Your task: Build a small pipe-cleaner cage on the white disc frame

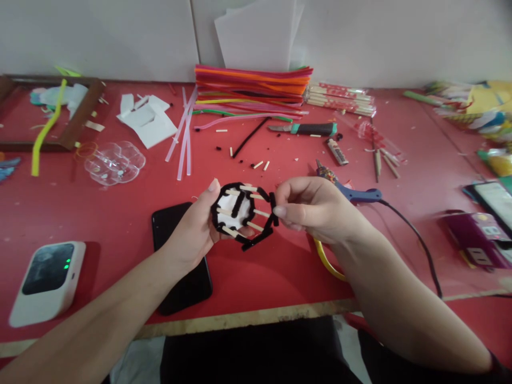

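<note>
Between my hands, above the red table, is a small round basket-like craft piece (241,205) made of black pipe cleaner and short pale sticks, with a white base. My left hand (204,224) grips its left side, the thumb on the rim and some fingers hidden beneath. With thumb and index finger, my right hand (304,205) pinches a short black pipe cleaner piece (274,209) at the rim on the right. A black phone (184,288) lies under my left wrist. Beyond my right hand rests a blue glue gun (362,195) with its cord.
At the back lies a bundle of colored pipe cleaners (252,88), with a utility knife (314,129) and lighter (337,152) before it. Glue sticks (186,138) and a clear plastic palette (116,162) lie left. A white device (48,282) stands front left, a purple box (476,237) right.
</note>
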The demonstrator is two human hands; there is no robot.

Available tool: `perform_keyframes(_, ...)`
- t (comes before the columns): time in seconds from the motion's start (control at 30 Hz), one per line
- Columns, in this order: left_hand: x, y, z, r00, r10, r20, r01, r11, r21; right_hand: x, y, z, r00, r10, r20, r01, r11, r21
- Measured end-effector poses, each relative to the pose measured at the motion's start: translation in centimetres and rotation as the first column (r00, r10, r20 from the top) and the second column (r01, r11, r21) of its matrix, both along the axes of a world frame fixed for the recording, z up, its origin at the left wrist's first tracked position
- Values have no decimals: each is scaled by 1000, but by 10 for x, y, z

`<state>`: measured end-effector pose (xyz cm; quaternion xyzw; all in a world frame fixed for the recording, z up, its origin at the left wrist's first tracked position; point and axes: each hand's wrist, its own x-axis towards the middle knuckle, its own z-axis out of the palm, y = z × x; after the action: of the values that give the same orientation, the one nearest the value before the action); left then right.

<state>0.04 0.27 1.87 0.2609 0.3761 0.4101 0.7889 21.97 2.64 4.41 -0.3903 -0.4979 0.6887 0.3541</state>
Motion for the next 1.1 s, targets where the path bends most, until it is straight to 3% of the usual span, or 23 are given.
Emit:
perform_keyframes(0.7,2,0,3,1000,10,-6,-10,1000,-8,1,0,-1,997,1,71,-5,998,55)
perform_keyframes(1.1,3,-1,3,999,0,-40,0,1000,-1,2,-1,-2,1000,17,24,-18,999,46)
